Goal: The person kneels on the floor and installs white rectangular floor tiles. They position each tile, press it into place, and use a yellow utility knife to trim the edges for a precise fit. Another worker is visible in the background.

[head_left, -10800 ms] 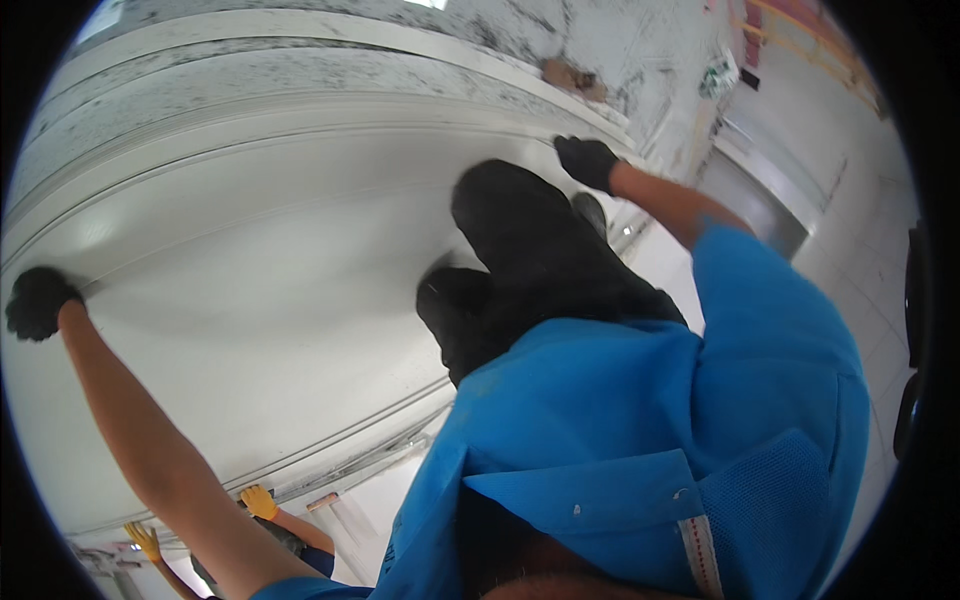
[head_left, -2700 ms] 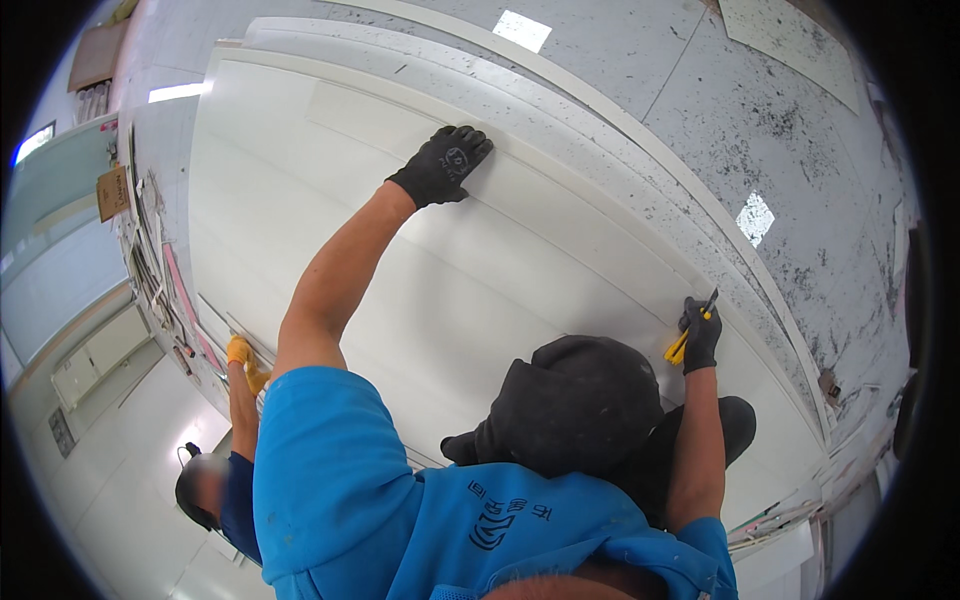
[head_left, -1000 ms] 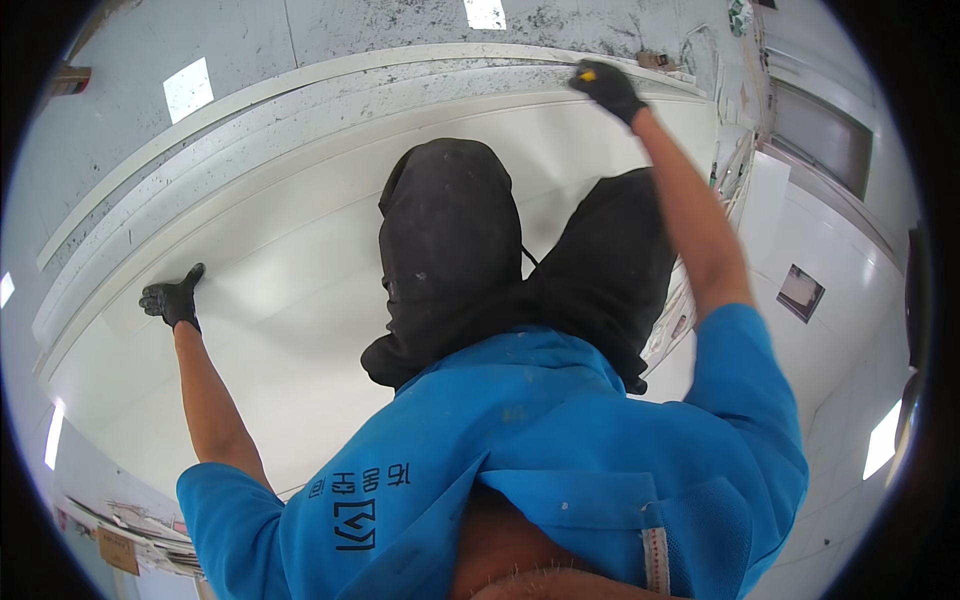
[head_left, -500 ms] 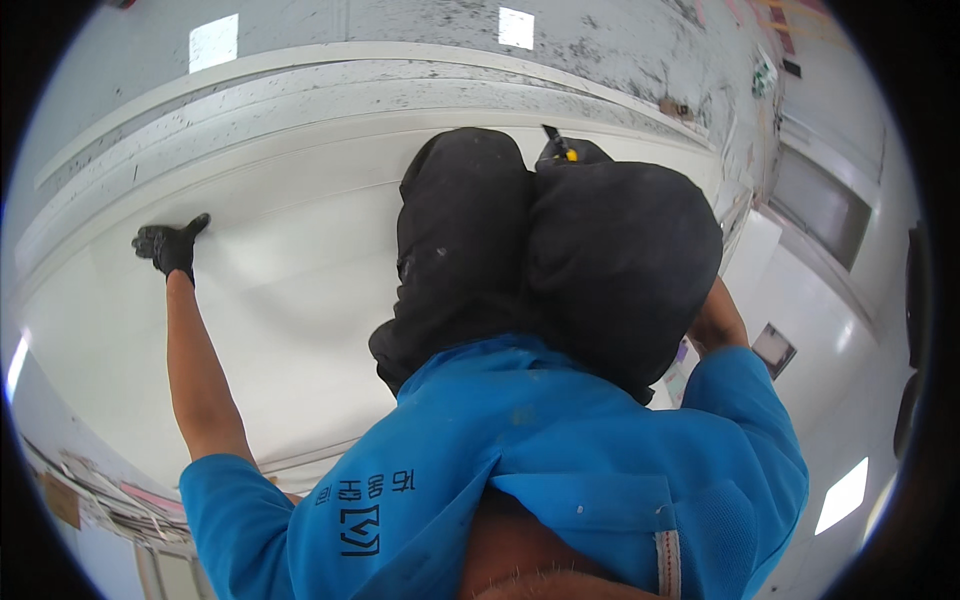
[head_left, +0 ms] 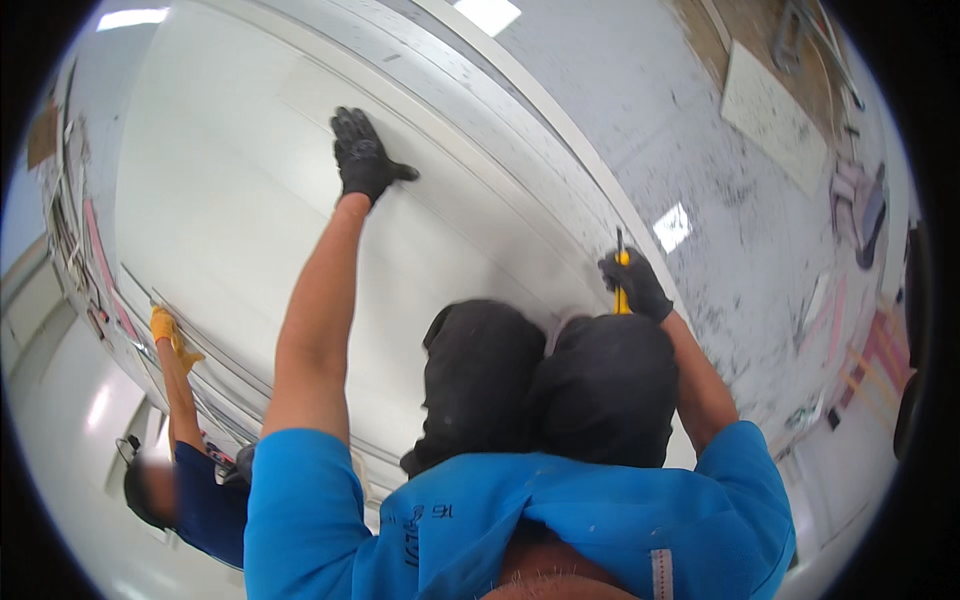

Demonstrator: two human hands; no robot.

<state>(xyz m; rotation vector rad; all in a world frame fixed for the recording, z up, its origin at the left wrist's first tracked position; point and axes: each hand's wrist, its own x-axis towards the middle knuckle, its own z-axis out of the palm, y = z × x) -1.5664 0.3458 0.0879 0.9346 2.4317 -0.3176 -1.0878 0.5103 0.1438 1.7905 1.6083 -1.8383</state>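
Observation:
Under me spreads a large white panel (head_left: 225, 170) with long raised edges, and my knees in dark trousers rest on it. My left hand (head_left: 362, 158), in a black glove, lies on the panel with its fingers stretched and the thumb out to the side. By the panel's long edge, just beyond my right knee, my black-gloved right hand (head_left: 643, 286) is closed round a yellow utility knife (head_left: 621, 299). The knife's dark tip points away from me.
A co-worker (head_left: 205, 500) with a yellow glove (head_left: 172, 335) is at the panel's left side, beside long thin strips. To the right, the grey floor (head_left: 700, 260) carries scattered dark scraps. A white board (head_left: 770, 118) and some cloth (head_left: 858, 205) lie farther right.
The view has turned, and the panel now runs diagonally. My right hand with the knife, mostly hidden behind my knee before, now shows. The co-worker has come into view.

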